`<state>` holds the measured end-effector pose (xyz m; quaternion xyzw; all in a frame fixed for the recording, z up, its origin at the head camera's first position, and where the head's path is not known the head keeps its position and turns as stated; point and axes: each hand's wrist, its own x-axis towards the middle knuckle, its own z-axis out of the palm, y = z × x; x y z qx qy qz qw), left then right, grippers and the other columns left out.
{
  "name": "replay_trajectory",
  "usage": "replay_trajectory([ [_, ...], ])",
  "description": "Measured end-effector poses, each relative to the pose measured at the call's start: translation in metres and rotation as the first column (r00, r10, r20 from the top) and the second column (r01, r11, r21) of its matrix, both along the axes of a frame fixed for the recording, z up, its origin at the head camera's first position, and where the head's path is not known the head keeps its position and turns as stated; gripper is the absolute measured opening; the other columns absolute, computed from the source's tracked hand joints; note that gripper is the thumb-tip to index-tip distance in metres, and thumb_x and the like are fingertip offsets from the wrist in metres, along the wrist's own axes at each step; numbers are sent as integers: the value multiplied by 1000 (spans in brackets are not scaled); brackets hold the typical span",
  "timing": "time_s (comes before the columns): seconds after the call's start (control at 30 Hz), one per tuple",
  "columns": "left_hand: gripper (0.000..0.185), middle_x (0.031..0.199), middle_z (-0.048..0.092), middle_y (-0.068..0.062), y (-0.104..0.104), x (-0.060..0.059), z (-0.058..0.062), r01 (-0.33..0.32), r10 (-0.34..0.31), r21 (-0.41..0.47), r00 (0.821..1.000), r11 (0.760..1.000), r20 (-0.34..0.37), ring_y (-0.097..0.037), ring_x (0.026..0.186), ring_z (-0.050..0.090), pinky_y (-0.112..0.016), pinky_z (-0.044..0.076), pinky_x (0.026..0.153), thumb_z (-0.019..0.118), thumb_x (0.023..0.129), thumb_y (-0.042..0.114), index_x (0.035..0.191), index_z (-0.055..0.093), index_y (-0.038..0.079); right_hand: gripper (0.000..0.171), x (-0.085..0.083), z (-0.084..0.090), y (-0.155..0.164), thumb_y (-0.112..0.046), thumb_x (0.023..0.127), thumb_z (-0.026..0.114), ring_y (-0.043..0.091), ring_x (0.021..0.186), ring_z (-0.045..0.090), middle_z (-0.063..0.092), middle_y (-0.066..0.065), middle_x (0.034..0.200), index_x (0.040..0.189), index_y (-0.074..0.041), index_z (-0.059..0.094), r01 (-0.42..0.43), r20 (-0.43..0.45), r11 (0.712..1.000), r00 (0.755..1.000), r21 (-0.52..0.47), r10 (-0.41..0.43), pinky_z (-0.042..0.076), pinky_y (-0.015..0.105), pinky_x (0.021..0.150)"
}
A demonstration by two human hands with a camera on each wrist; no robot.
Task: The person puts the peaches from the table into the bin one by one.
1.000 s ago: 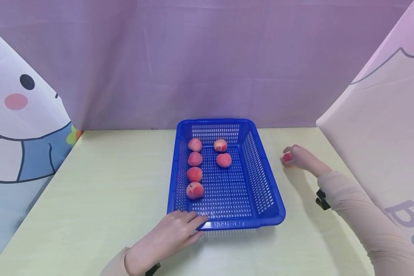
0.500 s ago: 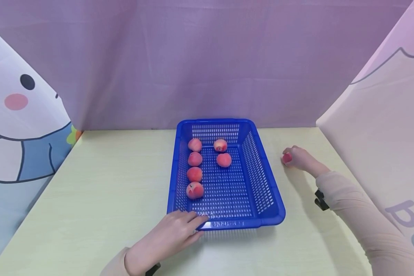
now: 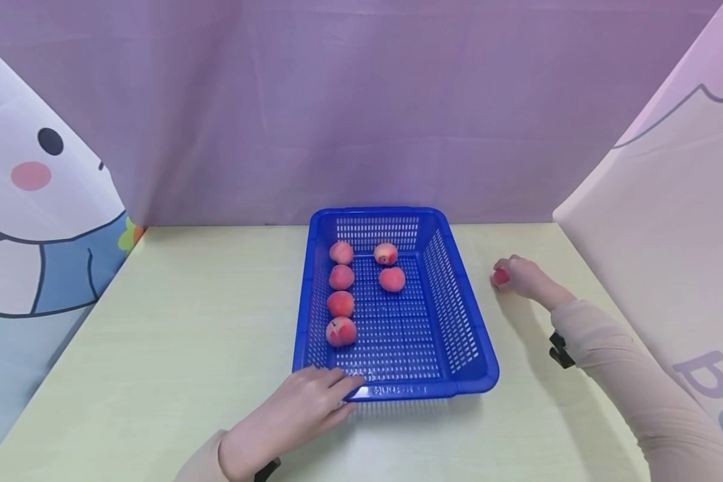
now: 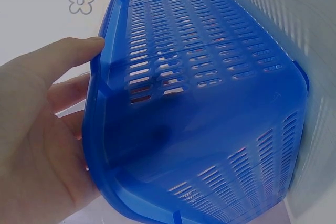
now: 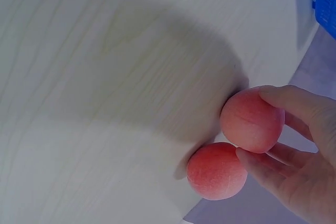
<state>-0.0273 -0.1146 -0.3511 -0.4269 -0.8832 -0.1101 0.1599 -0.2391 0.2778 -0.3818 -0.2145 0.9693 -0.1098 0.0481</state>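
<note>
A blue plastic basket (image 3: 487,358) stands at the middle of the table, with several peaches inside. A column of peaches (image 3: 340,304) lines its left side, and two more, a pale peach (image 3: 385,254) and a redder peach (image 3: 391,279), sit to their right. My left hand (image 3: 304,402) grips the near-left rim, which the left wrist view shows between thumb and fingers. To the right of the basket, my right hand (image 3: 523,276) pinches a peach (image 5: 252,120) low at the tabletop. Right beside that one lies another peach (image 5: 217,171), touched by a fingertip.
The pale wood-look table (image 3: 205,308) meets a purple cloth backdrop (image 3: 361,114) behind the basket. Printed cartoon panels stand on the left (image 3: 54,201) and right (image 3: 669,234) sides. The basket's right wall lies between my right hand and the peaches inside.
My right hand has shifted very slightly with its fingers still on the peach. The left hand, the basket and the peaches in it have stayed put.
</note>
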Motion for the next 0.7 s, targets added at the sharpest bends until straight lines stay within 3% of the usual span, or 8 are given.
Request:
replay_trajectory([
  [0.33,27,80,63,3,0,1,0,3,-3,1,1000,1000,-21,-8,67,59,-21,47,59,65,78,30,98,64,12,28,-4,2,-2,-2,72,66,38,79,56,60,24,83,94,14,58,-40,-15,999,999,-26,39,45,47,74],
  [0.7,26,81,63,3,0,1,0,4,-4,4,1000,1000,-24,-8,68,59,-21,47,60,64,79,30,98,64,13,30,-4,17,-3,3,67,64,36,77,54,57,24,81,94,14,57,-61,-36,998,997,20,62,45,47,73],
])
